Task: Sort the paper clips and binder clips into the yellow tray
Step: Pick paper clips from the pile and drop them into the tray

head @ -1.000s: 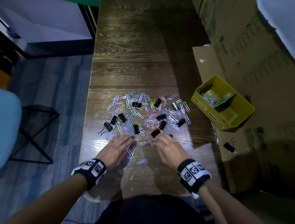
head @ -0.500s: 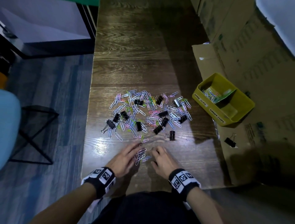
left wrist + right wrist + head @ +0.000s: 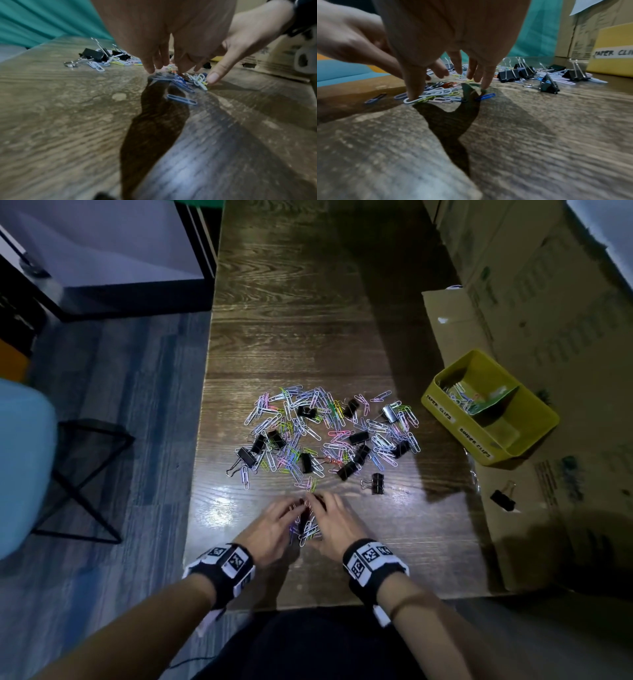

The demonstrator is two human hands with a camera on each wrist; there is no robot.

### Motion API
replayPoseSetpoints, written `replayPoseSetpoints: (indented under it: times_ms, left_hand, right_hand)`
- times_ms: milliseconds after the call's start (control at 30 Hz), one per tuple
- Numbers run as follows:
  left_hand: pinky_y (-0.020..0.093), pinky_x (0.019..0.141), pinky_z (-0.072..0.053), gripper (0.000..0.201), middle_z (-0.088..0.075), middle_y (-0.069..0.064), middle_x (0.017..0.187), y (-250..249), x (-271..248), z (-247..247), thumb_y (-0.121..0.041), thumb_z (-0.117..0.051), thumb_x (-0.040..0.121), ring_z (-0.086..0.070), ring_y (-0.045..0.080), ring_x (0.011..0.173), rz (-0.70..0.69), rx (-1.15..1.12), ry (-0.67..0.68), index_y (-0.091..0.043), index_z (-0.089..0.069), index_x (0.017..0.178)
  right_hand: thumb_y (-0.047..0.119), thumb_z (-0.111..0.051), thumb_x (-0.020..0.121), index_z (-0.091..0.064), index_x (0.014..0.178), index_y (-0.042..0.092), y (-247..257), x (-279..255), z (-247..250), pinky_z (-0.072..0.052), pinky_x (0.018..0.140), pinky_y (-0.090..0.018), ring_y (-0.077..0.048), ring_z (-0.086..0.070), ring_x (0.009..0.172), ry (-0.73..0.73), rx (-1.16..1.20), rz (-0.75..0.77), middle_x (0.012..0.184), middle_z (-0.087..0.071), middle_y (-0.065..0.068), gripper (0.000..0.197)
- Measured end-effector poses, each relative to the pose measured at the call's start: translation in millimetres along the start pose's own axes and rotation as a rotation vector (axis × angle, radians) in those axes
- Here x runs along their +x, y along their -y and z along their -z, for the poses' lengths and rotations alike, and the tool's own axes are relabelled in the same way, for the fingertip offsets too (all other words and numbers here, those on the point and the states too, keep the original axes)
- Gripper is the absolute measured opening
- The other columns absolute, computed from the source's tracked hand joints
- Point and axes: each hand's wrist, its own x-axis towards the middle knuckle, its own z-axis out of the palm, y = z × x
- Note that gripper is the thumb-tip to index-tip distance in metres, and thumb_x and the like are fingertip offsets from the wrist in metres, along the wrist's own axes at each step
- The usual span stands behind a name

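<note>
A heap of coloured paper clips and black binder clips point(image 3: 329, 433) lies mid-table. Nearer me, a small bunch of paper clips point(image 3: 307, 529) point(image 3: 181, 81) point(image 3: 436, 93) sits on the wood between my two hands. My left hand point(image 3: 286, 517) point(image 3: 159, 63) touches its left side with straight fingertips. My right hand point(image 3: 327, 513) point(image 3: 453, 73) stands over its right side, thumb pressing a white clip and fingers spread down onto the table. The yellow tray point(image 3: 459, 429) stands at the right on cardboard, with paper clips in its far compartment.
One binder clip point(image 3: 376, 483) lies apart below the heap and another point(image 3: 503, 498) on the flattened cardboard beside the table. Cardboard boxes point(image 3: 548, 302) line the right side. The table's near edge point(image 3: 308, 606) is close behind my wrists. A blue chair point(image 3: 20, 467) is at left.
Both hands dragged a few paper clips out of the heap towards me, then drew together, so the clips now sit bunched between the fingertips.
</note>
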Motion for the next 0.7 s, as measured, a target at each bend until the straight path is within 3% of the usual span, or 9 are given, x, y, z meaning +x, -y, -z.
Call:
replayPoseSetpoints:
  times_ms: [100,200,267,367,467,567,633,700]
  left_hand:
    - [0.039,0.085,-0.050,0.054,-0.050,0.010,0.120,3.8,-11.7,15.9,-0.019,-0.050,0.068,-0.051,0.026,0.104,0.077,0.024,-0.017,-0.013,-0.048,0.122]
    - [0.035,0.072,-0.051,0.056,-0.042,0.004,0.116,8.9,-29.0,16.3,-0.024,-0.065,0.067,-0.051,0.023,0.095,0.201,0.076,0.168,-0.016,-0.044,0.118]
    - [0.036,0.077,-0.052,0.051,-0.041,0.004,0.115,4.2,-33.2,7.1,-0.023,-0.066,0.073,-0.051,0.023,0.096,0.223,0.054,0.181,-0.016,-0.043,0.117]
    - [0.038,0.082,-0.051,0.047,-0.046,0.010,0.112,-11.5,-15.0,-0.7,-0.015,-0.063,0.076,-0.053,0.026,0.095,0.197,-0.058,0.057,-0.010,-0.048,0.120]
    - [0.039,0.085,-0.050,0.081,-0.037,0.011,0.126,-16.9,6.6,1.8,-0.022,-0.071,0.069,-0.047,0.026,0.105,0.242,0.078,0.086,-0.020,-0.029,0.138]
    - [0.045,0.088,-0.048,0.100,-0.022,0.010,0.141,-15.2,16.3,6.6,-0.038,-0.073,0.063,-0.037,0.028,0.115,0.261,0.274,0.202,-0.035,-0.011,0.141]
    - [0.047,0.089,-0.047,0.094,-0.022,0.008,0.143,-16.3,18.5,6.4,-0.043,-0.070,0.064,-0.035,0.029,0.116,0.241,0.322,0.262,-0.038,-0.015,0.140]
    - [0.045,0.093,-0.044,0.081,-0.027,0.007,0.142,-18.1,20.1,4.7,-0.039,-0.066,0.069,-0.034,0.030,0.116,0.235,0.338,0.280,-0.034,-0.027,0.139]
  right_hand:
    - [0.051,-0.071,0.074,-0.008,0.148,0.014,-6.4,1.8,4.4,-0.025,0.113,-0.043,-0.030,-0.024,0.136,0.007,-0.019,-0.070,0.148,-0.021,-0.013,0.104]
    - [0.057,-0.074,0.066,-0.006,0.148,0.013,-4.9,3.2,2.8,-0.026,0.113,-0.045,-0.031,-0.024,0.136,0.045,-0.034,-0.107,0.148,-0.021,-0.014,0.115]
    - [0.054,-0.076,0.067,-0.007,0.148,0.010,0.2,3.4,-1.3,-0.024,0.112,-0.043,-0.031,-0.023,0.134,0.071,-0.015,-0.117,0.146,-0.021,-0.015,0.115]
    - [0.049,-0.074,0.071,-0.010,0.148,0.008,6.0,0.3,-5.3,-0.025,0.110,-0.039,-0.029,-0.027,0.129,0.035,0.004,-0.108,0.142,-0.026,-0.015,0.108]
    - [0.057,-0.072,0.068,-0.012,0.146,0.009,4.9,-5.3,-9.1,-0.026,0.109,-0.037,-0.029,-0.028,0.127,-0.020,0.047,-0.217,0.140,-0.028,-0.014,0.109]
    - [0.075,-0.066,0.058,-0.014,0.144,0.006,7.7,-9.6,-14.8,-0.032,0.104,-0.039,-0.031,-0.033,0.120,-0.010,-0.036,-0.344,0.133,-0.034,-0.015,0.121]
    - [0.073,-0.065,0.061,-0.020,0.140,0.003,14.8,-10.3,-18.3,-0.033,0.101,-0.041,-0.032,-0.037,0.116,0.023,-0.120,-0.310,0.129,-0.038,-0.018,0.115]
    - [0.060,-0.068,0.070,-0.026,0.136,0.002,21.4,-9.5,-18.4,-0.032,0.101,-0.041,-0.033,-0.038,0.116,0.034,-0.119,-0.254,0.129,-0.039,-0.020,0.098]
